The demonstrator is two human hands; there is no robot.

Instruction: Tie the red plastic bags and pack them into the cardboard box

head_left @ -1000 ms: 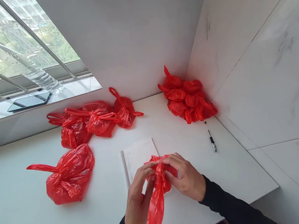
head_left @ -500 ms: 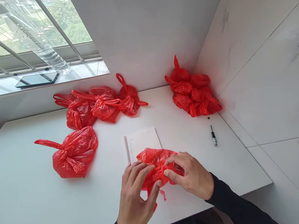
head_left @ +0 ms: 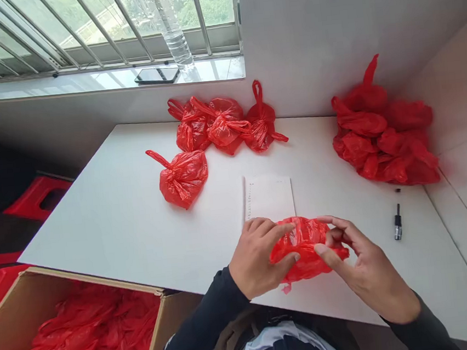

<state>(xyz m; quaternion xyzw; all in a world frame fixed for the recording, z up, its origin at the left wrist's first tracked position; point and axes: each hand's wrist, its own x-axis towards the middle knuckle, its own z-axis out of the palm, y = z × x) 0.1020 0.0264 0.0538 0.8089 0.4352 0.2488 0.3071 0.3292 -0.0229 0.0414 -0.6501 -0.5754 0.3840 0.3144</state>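
Both my hands grip one crumpled red plastic bag (head_left: 304,248) just above the near edge of the white table (head_left: 118,219). My left hand (head_left: 258,258) curls round its left end with the fingers closed on the plastic. My right hand (head_left: 364,269) pinches the right end between thumb and fingers. A white notepad (head_left: 269,196) lies flat just beyond the bag.
A single tied red bag (head_left: 181,174) sits mid-table, three tied bags (head_left: 224,121) line the back wall, and a heap of bags (head_left: 382,136) fills the right corner. A small black pen-like tool (head_left: 397,222) lies at right. A cardboard box (head_left: 72,328) of red bags stands at lower left. A bottle (head_left: 174,37) and phone (head_left: 156,75) rest on the sill.
The hanging tail of the bag has been gathered up into a compact bundle between my hands. My view has swung left, bringing the cardboard box into sight.
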